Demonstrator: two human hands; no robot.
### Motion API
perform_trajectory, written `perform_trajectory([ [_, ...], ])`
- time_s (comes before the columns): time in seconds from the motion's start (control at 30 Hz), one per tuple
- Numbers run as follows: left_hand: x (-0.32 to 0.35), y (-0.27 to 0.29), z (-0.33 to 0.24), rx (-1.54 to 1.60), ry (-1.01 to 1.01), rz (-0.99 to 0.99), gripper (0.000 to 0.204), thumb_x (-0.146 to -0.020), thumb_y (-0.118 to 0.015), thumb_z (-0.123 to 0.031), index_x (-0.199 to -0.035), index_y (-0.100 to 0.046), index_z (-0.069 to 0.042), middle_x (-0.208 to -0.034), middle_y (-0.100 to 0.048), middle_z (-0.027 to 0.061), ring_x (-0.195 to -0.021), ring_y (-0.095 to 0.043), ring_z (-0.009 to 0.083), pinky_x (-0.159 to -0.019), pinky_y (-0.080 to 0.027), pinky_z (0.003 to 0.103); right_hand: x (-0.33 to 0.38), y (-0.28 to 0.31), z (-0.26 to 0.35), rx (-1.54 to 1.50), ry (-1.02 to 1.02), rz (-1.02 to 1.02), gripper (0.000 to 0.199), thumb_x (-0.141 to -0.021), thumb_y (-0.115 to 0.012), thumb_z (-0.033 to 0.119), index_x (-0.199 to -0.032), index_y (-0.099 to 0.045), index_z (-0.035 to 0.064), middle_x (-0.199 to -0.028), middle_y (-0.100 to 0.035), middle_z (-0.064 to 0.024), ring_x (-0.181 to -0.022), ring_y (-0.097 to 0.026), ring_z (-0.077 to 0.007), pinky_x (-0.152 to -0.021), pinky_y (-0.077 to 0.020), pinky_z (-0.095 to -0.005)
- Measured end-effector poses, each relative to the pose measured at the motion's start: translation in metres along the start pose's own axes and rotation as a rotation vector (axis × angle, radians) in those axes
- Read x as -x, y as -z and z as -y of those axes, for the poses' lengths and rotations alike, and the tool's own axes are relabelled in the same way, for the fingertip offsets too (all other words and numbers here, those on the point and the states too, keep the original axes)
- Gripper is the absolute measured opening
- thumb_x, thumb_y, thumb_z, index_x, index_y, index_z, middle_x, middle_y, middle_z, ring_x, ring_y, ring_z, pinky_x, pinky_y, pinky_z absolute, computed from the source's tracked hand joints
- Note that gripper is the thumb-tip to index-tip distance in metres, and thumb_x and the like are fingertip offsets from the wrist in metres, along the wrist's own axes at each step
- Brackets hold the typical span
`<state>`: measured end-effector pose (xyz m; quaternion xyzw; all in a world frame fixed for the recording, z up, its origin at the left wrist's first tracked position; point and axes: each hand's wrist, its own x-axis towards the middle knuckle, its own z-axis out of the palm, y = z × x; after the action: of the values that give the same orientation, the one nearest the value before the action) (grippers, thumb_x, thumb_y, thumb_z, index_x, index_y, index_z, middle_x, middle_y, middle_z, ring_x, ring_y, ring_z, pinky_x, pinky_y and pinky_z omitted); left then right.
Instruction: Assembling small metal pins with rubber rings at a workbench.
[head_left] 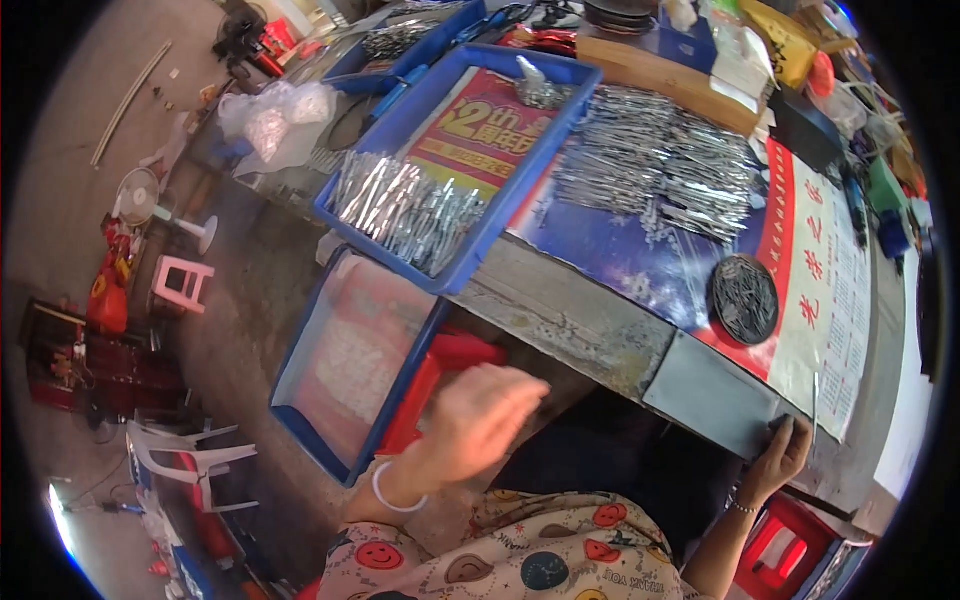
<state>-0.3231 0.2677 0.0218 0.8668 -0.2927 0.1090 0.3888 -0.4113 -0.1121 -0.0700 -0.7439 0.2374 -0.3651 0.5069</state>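
Note:
My left hand (482, 418) is raised in front of the table edge, over a red tray (412, 400), with its fingers pressed together. Motion smears it a little, and anything between the fingertips is hidden. At the right, my right hand (785, 455) is closed at the table edge, by the corner of a grey metal plate (712, 393). A small dark thing shows at its fingertips, too small to name. Beside that hand a thin metal rod (815, 405) lies on the table. Beyond the plate sits a round black dish (743, 300) full of small dark metal pins.
Rows of shiny metal parts (655, 160) lie on the printed table cover. A blue tray (480, 250) holds more of them. Below it stands a blue-rimmed bin (345, 375) with whitish contents. A wooden block (665, 82), a pink stool (182, 284) and a white chair (190, 460) stand around.

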Motion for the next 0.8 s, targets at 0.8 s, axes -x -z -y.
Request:
perform_trajectory([
  [0.8, -0.095, 0.058, 0.144, -0.395, 0.320, 0.052, 0.031, -0.079, -0.067, -0.017, -0.100, -0.053, 0.001, -0.094, -0.060, 0.0207, -0.092, -0.059, 0.0384, -0.080, -0.048, 0.046, -0.008, 0.005, -0.022, 0.251, 0.182, -0.004, 0.011, -0.097, -0.053, 0.014, -0.094, -0.055, 0.0039, -0.077, -0.048, 0.0022, -0.063, -0.041, -0.0048, -0.055, -0.0344, -0.0196],
])
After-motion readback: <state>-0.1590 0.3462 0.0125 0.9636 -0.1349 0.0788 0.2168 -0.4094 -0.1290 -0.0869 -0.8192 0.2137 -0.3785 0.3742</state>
